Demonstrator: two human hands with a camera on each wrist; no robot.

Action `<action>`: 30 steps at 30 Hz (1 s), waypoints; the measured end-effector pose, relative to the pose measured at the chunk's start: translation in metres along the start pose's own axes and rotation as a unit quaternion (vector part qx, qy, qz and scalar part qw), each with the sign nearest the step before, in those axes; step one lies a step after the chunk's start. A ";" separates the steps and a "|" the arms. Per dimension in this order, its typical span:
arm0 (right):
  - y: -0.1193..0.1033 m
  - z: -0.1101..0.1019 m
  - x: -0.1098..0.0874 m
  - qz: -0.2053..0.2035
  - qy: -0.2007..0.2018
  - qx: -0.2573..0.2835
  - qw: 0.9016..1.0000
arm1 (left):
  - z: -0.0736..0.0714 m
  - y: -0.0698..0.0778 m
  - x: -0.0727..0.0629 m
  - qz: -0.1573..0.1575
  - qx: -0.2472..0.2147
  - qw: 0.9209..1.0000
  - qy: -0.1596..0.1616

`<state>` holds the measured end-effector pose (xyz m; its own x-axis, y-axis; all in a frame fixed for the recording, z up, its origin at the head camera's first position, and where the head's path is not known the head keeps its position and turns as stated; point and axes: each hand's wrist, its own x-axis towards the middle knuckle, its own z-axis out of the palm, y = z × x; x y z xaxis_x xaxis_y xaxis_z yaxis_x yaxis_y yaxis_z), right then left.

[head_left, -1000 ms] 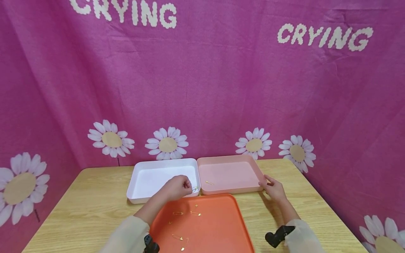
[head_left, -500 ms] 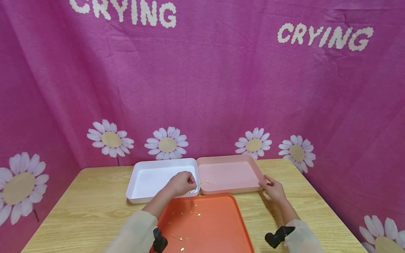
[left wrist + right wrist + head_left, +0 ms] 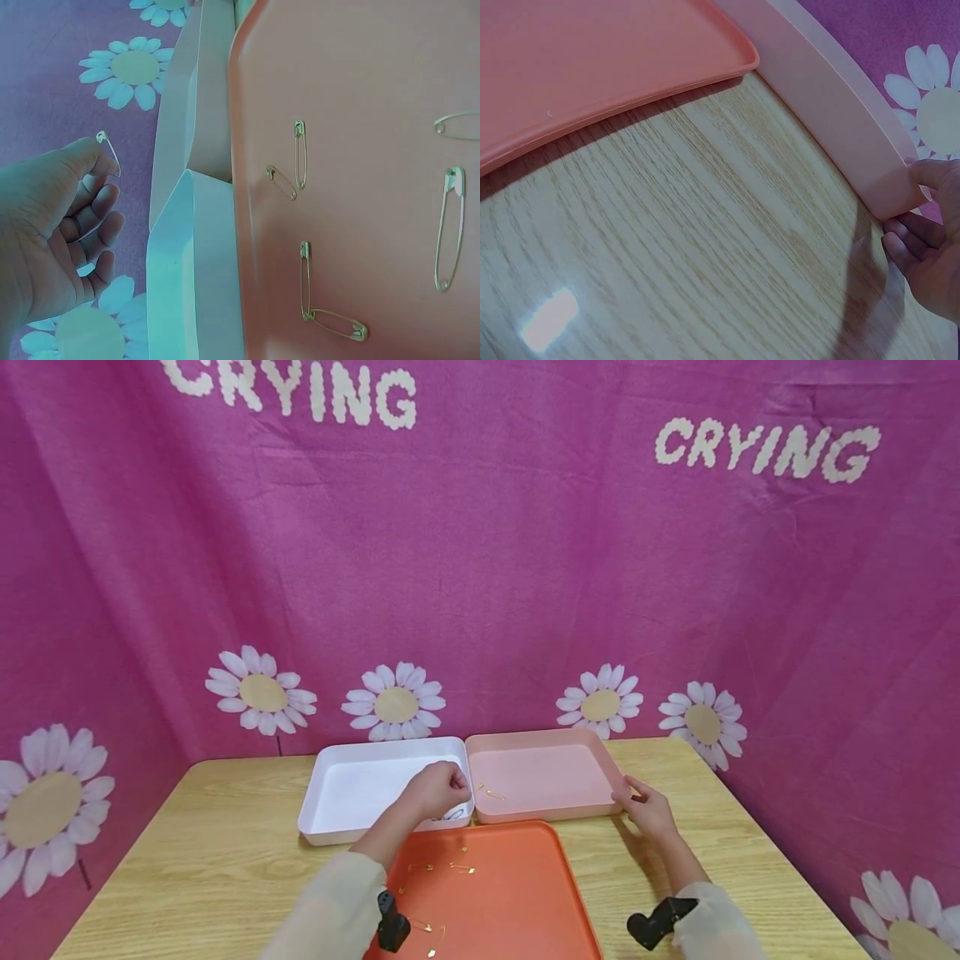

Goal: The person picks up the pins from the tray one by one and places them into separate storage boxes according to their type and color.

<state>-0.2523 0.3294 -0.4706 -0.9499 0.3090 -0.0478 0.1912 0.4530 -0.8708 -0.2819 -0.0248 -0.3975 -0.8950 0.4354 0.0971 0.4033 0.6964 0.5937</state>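
My left hand (image 3: 437,791) is over the right end of the white tray (image 3: 356,789), its fingertips close to the wall shared with the pink tray (image 3: 551,772). In the left wrist view, a gold safety pin (image 3: 111,156) is pinched between thumb and forefinger, the other fingers curled loosely. My right hand (image 3: 649,812) grips the pink tray's front right corner, thumb at the rim and fingers low on the outside, as the right wrist view shows. One gold safety pin (image 3: 495,795) lies in the pink tray. Silvery pins (image 3: 453,814) in the white tray are partly hidden by my left hand.
An orange tray (image 3: 517,893) sits in front of both smaller trays, with several gold safety pins (image 3: 450,229) scattered over its left part. All trays stand on a wooden table (image 3: 172,860). A pink flowered curtain (image 3: 495,568) hangs right behind the table.
My left hand has moved right and slightly away from me with the safety pin, from the white tray's front right corner toward the pink tray. My right hand has stayed in place.
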 end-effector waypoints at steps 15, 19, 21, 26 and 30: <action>0.001 -0.001 0.000 -0.005 0.001 -0.009 1.000 | 0.004 0.004 0.012 -0.002 0.012 1.000 0.019; 0.001 -0.001 0.000 -0.001 0.000 -0.010 1.000 | 0.004 0.006 0.015 0.000 0.015 1.000 0.019; 0.000 -0.001 0.000 0.001 -0.001 -0.009 1.000 | 0.005 0.007 0.016 -0.003 0.015 1.000 0.017; -0.001 -0.001 -0.001 0.002 -0.002 -0.008 1.000 | 0.008 0.008 0.019 -0.003 0.017 1.000 0.025; 0.000 0.000 -0.001 0.003 -0.004 -0.008 1.000 | 0.008 0.010 0.020 -0.006 0.010 0.999 0.032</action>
<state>-0.2515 0.3293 -0.4704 -0.9509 0.3044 -0.0567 0.2003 0.4649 -0.8624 -0.2938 -0.0048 -0.3960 -0.9101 0.3895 0.1413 0.3951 0.7134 0.5787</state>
